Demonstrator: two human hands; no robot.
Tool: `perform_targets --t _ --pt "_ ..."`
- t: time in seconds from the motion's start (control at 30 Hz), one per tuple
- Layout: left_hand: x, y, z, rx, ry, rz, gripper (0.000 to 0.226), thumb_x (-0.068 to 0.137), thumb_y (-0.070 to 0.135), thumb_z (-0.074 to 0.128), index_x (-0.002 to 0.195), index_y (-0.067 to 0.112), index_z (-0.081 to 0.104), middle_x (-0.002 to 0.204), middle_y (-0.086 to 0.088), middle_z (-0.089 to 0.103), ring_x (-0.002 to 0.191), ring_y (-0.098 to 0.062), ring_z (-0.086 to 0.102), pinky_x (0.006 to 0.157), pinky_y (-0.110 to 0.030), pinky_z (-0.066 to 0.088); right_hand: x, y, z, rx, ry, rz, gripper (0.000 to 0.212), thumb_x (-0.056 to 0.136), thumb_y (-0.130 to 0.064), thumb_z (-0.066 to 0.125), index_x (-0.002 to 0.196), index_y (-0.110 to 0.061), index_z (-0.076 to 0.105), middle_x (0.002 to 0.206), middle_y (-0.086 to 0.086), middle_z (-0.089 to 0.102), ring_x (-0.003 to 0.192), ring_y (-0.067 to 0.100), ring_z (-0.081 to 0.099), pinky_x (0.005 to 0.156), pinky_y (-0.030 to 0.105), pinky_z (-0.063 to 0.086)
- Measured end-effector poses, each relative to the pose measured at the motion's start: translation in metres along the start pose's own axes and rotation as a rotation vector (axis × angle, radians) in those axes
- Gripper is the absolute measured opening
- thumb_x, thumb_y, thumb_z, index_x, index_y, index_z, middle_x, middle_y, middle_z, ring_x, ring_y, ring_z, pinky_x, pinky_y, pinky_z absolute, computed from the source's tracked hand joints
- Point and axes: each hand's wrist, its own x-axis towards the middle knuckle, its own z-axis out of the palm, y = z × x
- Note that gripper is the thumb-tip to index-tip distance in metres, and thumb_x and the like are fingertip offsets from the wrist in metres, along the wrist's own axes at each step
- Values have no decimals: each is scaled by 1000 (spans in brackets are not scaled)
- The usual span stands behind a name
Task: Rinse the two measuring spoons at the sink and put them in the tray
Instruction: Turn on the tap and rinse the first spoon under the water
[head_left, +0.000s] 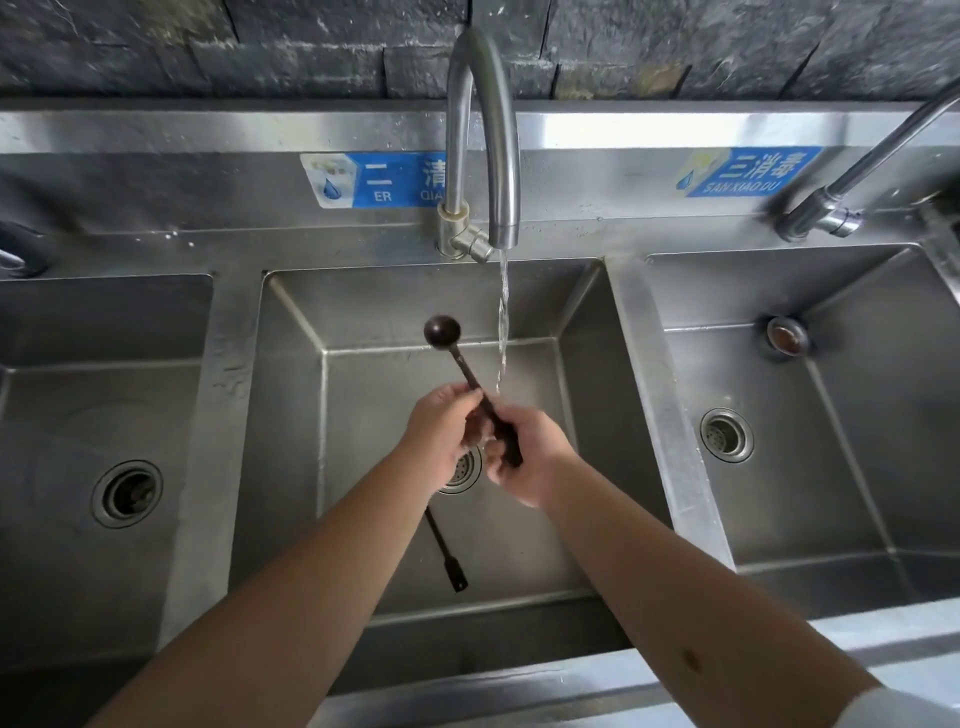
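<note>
Middle sink basin (363, 322), steel, three-basin row. Faucet (485, 140) at 12 o'clock, water stream (502, 322) running. Left hand (441, 436) and right hand (530, 452) both clamped on dark measuring spoon (457, 353) over the drain, bowl pointing 11 o'clock, just left of the stream. Second measuring spoon (447, 556) lies on basin floor at 6 o'clock, partly hidden by left forearm.

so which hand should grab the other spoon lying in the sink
Left. The left hand only steadies the held spoon, the right hand grips its handle, and the other spoon lies below the left forearm.
</note>
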Motion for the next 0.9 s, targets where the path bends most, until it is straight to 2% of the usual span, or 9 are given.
perform_targets --t 0.07,0.2,0.37,0.47,0.5,0.57,0.67,0.77,0.9 --pt "-8 -22 1 25 24 -109 12 93 8 55 85 9 63 60 -6 62 42 -14 53 50 -30 42 -8 18 -17 4 79 30 15 88 -22 64 76 -14 68 58 0 57 40 10 41 37 18 32" --pt "-26 -60 4 160 -19 -246 13 92 11 60 81 11 66 68 -4 67 49 -11 56 55 -26 44 -25 56 -50 83 234 83 14 92 -15 55 88 -10 67 59 1 56 39 10 41 36 19 32" --pt "-48 -86 14 205 -117 -349 9 92 11 62 85 8 67 68 -6 63 62 -17 57 67 -32 48 -43 82 -73 -224 403 -72 20 84 -1 62 88 -13 78 57 4 62 41 10 39 38 21 29" --pt "-55 -93 23 175 -142 -379 10 94 10 59 86 11 66 72 -6 65 62 -15 58 62 -28 47 -52 87 -75 -340 452 -163 27 79 5 63 86 -17 78 67 4 73 42 8 54 40 22 42" --pt "-57 -93 26 172 -149 -387 11 94 10 58 87 11 65 72 -6 65 61 -14 58 58 -26 47 -54 87 -76 -379 477 -189 27 78 5 65 86 -17 78 71 4 76 51 10 63 48 24 51" --pt "-60 -92 32 162 -156 -395 14 95 8 56 86 13 65 72 -5 65 59 -12 60 53 -23 47 -56 88 -77 -517 533 -232 22 75 -1 70 87 -19 78 75 0 77 71 15 72 66 30 58" --pt "-64 -90 43 117 -154 -384 18 95 2 52 90 15 64 76 -1 69 61 -9 65 55 -23 46 -63 88 -82 -721 619 -324 11 80 -20 70 84 -28 75 70 -10 73 70 8 67 55 21 46" --pt "-65 -88 52 81 -204 -310 16 97 4 50 102 13 61 85 -1 68 69 -13 61 54 -23 38 -70 84 -88 -623 566 -370 18 87 -25 61 83 -36 74 69 -11 73 68 7 67 55 20 47" --pt "-66 -85 72 185 -213 -152 11 93 5 57 95 12 65 82 -4 67 60 -13 54 51 -24 37 -83 68 -107 -473 472 -378 28 90 -17 59 75 -32 77 62 -6 71 58 10 59 53 25 45"
